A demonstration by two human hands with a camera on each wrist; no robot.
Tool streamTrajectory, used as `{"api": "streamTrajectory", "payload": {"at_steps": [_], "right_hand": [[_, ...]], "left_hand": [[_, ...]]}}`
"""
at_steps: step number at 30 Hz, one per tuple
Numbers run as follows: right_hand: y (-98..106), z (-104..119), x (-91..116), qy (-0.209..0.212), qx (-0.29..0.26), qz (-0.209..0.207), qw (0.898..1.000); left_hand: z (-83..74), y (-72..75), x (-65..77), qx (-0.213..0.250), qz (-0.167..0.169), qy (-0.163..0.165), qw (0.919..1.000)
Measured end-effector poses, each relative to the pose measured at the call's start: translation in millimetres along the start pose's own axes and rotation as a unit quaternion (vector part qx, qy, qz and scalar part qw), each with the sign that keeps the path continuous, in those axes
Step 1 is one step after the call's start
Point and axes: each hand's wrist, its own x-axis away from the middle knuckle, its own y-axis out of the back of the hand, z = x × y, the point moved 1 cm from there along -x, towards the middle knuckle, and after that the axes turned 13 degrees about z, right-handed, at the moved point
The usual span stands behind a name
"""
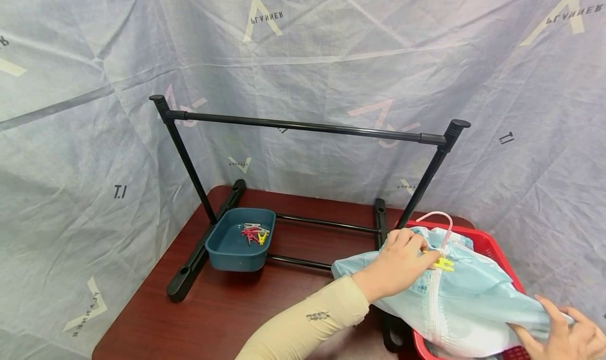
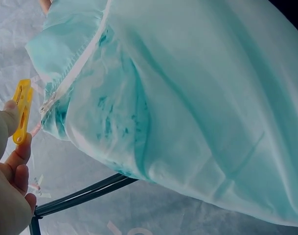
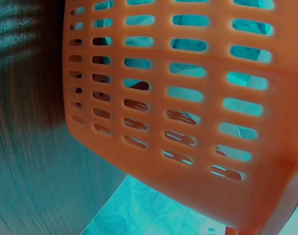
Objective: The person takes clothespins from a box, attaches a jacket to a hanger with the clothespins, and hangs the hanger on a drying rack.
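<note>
A light blue zip-up jacket (image 1: pixel 473 291) with a white zipper lies spread over the red basket in the head view. From its neck rises the hook of a pink hanger (image 1: pixel 445 220). My left hand (image 1: pixel 400 260) is over the collar and pinches a yellow clothespin (image 2: pixel 22 111) between thumb and fingertips; in the left wrist view the clothespin is apart from the fabric. At the lower right of the head view, my right hand (image 1: pixel 563 331) grips the jacket's outer end, drawing the cloth into folds. The right wrist view does not show that hand.
The red basket (image 3: pixel 153 54) with slotted walls stands at the table's right. A black rack (image 1: pixel 303 124) spans the table (image 1: pixel 303 191). At left, a blue bin (image 1: pixel 239 260) holds several clothespins (image 1: pixel 255 232) in pink, white and yellow. Printed grey sheeting (image 1: pixel 303 49) hangs behind.
</note>
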Motion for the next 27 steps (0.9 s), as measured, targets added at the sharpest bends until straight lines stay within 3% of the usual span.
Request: {"api": "streamTrajectory", "payload": {"at_steps": [6, 11, 17, 27], "right_hand": [[-2, 0, -2, 0.014, -0.006, -0.013, 1.0], [-2, -4, 1, 0.0, -0.003, 0.004, 1.0], [-2, 4, -2, 0.001, -0.009, -0.019, 1.0], [-3, -2, 1, 0.004, -0.001, -0.008, 1.0]], "left_hand": [[-1.9, -1.9, -4.8, -0.008, 0.011, -0.003, 0.9999], [-3.7, -3.2, -9.5, -0.011, 0.027, -0.001, 0.9996], [-6.7, -4.1, -12.6, -0.016, 0.026, 0.001, 0.9995], [-11.6, -9.7, -17.5, -0.029, 0.013, 0.007, 0.9995]]}}
